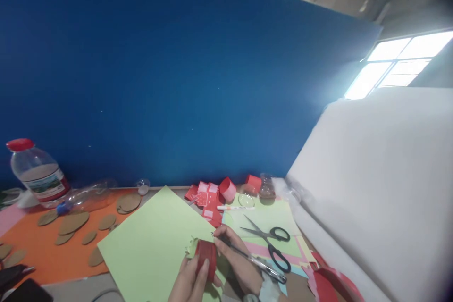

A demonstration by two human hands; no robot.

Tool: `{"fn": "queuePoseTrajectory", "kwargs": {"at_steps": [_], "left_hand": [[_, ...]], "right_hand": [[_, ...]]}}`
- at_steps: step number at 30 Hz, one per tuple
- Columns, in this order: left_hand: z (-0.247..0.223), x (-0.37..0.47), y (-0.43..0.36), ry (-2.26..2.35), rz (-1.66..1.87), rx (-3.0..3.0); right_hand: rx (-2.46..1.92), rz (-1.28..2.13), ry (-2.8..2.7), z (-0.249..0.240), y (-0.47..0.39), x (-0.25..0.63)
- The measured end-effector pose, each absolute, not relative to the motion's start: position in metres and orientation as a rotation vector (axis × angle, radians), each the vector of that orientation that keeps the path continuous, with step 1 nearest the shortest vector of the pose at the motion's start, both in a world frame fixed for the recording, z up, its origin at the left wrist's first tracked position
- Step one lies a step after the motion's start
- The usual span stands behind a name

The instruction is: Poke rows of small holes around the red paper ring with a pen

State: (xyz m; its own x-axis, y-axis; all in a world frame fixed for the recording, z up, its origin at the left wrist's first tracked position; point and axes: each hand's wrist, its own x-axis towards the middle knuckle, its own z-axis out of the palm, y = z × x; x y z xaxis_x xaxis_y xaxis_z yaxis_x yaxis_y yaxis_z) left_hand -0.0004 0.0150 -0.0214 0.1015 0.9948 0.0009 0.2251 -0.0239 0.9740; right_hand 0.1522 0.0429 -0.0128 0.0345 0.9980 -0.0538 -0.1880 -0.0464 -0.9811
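Note:
My left hand (187, 279) is closed round a short red cylinder (206, 254), with the thumb in front. A light green frilled paper edge (192, 247) sticks out at the cylinder's left end. In my right hand (238, 255) is a pen (262, 265), its tip pointing left, just above the cylinder's right side. Whether the tip touches the cylinder I cannot tell. Under both hands lies a large light green paper sheet (152, 240). Open black-handled scissors (266, 236) lie to the right of my right hand.
Red paper pieces (211, 200), a marker (235, 207) and clear plastic pieces (267, 186) lie at the back. Cardboard discs (73, 223) rest on orange paper (53, 262) at left, near a red-capped bottle (40, 174). A blue panel (191, 80) and white sheet (368, 165) bound the table.

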Motion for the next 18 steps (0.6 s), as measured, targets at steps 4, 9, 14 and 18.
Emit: {"fn": "queuePoseTrajectory", "kwargs": {"at_steps": [4,9,14,18], "left_hand": [[-0.016,-0.003,0.013,1.256,1.062,1.367],[-0.009,-0.008,0.012,1.232,1.102,1.34],[-0.01,-0.009,0.013,1.221,1.105,1.307],[-0.012,-0.009,0.013,1.204,1.121,1.283]], "right_hand": [[-1.169,1.31,-1.039,-0.011,0.043,0.153],[-1.253,1.268,-1.036,-0.006,0.043,0.152],[-1.307,1.236,-1.074,-0.004,0.05,0.151],[-1.315,1.224,-1.131,0.01,0.062,0.154]]}}
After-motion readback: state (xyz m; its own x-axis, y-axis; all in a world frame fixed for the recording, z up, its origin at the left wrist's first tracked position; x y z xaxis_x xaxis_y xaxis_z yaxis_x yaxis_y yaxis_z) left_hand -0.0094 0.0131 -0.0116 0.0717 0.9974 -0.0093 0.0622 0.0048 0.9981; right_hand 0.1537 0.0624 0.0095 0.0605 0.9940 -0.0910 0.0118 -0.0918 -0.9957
